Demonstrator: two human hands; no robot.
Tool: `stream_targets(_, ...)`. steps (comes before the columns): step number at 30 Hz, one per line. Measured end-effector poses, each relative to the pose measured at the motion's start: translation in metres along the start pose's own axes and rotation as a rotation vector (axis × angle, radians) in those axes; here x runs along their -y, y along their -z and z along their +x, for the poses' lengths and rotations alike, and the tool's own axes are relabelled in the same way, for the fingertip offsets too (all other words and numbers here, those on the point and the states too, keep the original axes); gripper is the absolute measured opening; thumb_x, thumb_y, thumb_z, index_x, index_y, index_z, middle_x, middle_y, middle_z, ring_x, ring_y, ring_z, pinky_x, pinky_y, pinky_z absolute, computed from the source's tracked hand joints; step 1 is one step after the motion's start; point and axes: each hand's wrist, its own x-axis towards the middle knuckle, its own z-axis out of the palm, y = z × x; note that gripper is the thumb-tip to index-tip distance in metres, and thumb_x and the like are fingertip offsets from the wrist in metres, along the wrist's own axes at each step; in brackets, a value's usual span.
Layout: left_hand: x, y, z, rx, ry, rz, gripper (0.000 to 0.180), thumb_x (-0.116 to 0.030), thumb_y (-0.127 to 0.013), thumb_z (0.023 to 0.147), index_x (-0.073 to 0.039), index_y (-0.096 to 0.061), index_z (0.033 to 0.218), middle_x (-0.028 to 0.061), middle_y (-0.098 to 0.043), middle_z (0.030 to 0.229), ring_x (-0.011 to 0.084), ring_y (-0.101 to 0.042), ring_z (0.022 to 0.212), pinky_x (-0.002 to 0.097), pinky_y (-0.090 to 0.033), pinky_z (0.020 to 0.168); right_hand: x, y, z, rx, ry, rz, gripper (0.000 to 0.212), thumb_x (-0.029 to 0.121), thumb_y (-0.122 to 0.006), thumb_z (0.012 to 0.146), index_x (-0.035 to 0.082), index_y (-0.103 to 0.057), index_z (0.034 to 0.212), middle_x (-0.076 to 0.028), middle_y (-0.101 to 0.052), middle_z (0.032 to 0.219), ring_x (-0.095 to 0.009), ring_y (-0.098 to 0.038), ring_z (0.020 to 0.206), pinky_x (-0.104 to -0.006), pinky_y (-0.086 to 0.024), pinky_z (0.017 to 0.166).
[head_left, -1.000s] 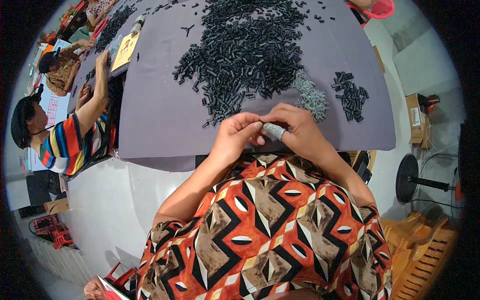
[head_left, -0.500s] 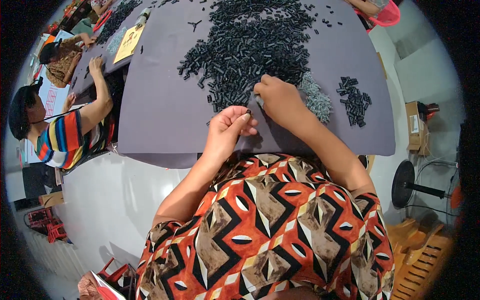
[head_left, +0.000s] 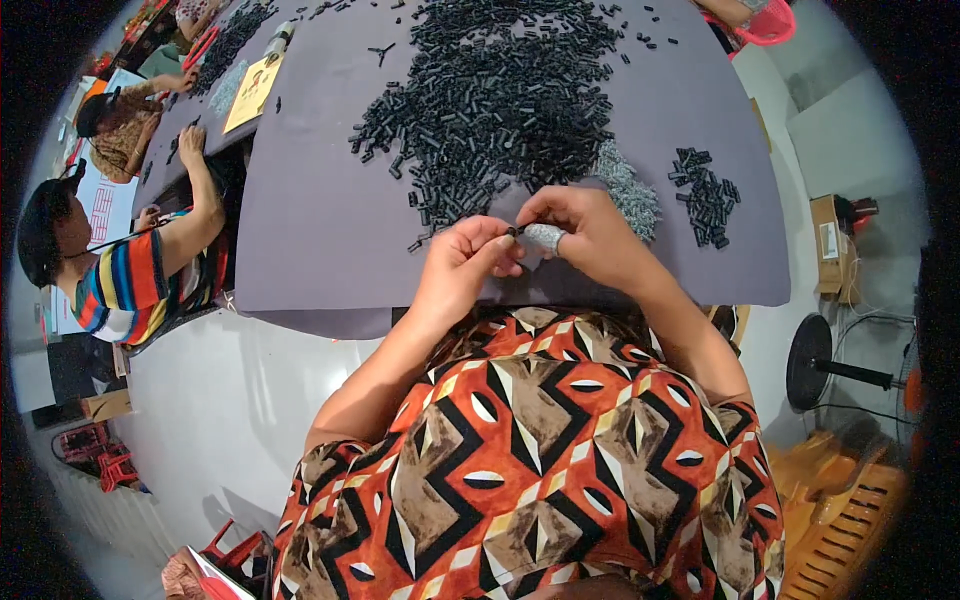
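Observation:
My left hand (head_left: 462, 262) is closed, pinching a small black tube piece (head_left: 512, 231) between thumb and fingertips above the near part of the table. Just right of it, my right hand (head_left: 588, 232) has its fingertips pressed together at that piece. A silvery-grey wrap (head_left: 545, 237) covers its thumb. Whatever the right fingertips grip is too small to make out. Beyond both hands spreads a big heap of short black tubes (head_left: 500, 110). A pile of small silvery-grey metal pieces (head_left: 630, 195) lies beside the right hand, partly behind it.
A smaller group of black tubes (head_left: 706, 200) lies on the right of the grey-covered table (head_left: 320, 220). A black three-armed part (head_left: 381, 54) sits far left. Co-workers sit at another table on the left, one in a striped shirt (head_left: 130, 280). A fan (head_left: 810, 362) stands right.
My right hand has come back from the heap's near edge toward me, and its fingertips now meet the left hand's. The left hand has barely moved.

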Motion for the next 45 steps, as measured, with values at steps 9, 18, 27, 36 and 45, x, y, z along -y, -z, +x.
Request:
stream_targets(9,-0.001,-0.004,0.000,0.076,0.022,0.084,0.017,-0.008,-0.056,0.098,0.003,-0.062,0.110,0.0080,-0.071,0.088,0.0104,-0.065,0.071,0.0230,-0.053,0.066,0.001,0.006,-0.007,0.053,-0.017,-0.068,0.014,0.000,-0.061,0.080,-0.001,-0.065,0.093,-0.008,-0.067,0.083,-0.014,-0.064,0.076,-0.0293,-0.051,0.070)
stream_targets(18,-0.001,0.007,0.006,0.189,0.300,-0.151,0.015,-0.010,-0.058,0.097,0.002,-0.065,0.104,0.0066,-0.070,0.083,0.0107,-0.064,0.063,0.0200,-0.049,0.056,0.015,0.015,-0.008,0.158,0.388,-0.475,0.024,-0.006,-0.060,0.070,0.001,-0.062,0.093,-0.015,-0.062,0.089,-0.036,-0.063,0.086,-0.0398,-0.050,0.074)
stream_targets(27,-0.011,0.006,0.008,0.303,0.370,-0.341,0.014,-0.009,-0.060,0.096,0.000,-0.065,0.105,0.0090,-0.070,0.082,0.0126,-0.065,0.062,0.0217,-0.053,0.057,0.024,0.015,-0.014,0.153,0.424,-0.544,0.036,-0.006,-0.060,0.073,0.003,-0.063,0.108,-0.014,-0.065,0.097,-0.032,-0.066,0.090,-0.0370,-0.052,0.077)
stream_targets(36,-0.010,-0.011,0.003,0.062,0.114,-0.149,0.015,-0.008,-0.060,0.096,-0.001,-0.066,0.108,0.0076,-0.071,0.087,0.0132,-0.067,0.071,0.0236,-0.054,0.065,0.031,0.016,-0.026,-0.001,0.201,-0.588,0.049,0.014,-0.070,0.081,0.005,-0.055,0.126,-0.013,-0.064,0.106,-0.028,-0.066,0.092,-0.0350,-0.053,0.075)
stream_targets(45,0.001,-0.011,0.006,0.084,0.066,-0.050,0.013,-0.005,-0.063,0.094,0.001,-0.069,0.103,0.0051,-0.072,0.093,0.0080,-0.064,0.079,0.0211,-0.050,0.070,0.022,-0.011,-0.021,-0.154,0.312,-1.095,0.031,0.013,-0.075,0.063,0.007,-0.056,0.086,-0.009,-0.056,0.084,-0.028,-0.061,0.079,-0.0400,-0.052,0.066)
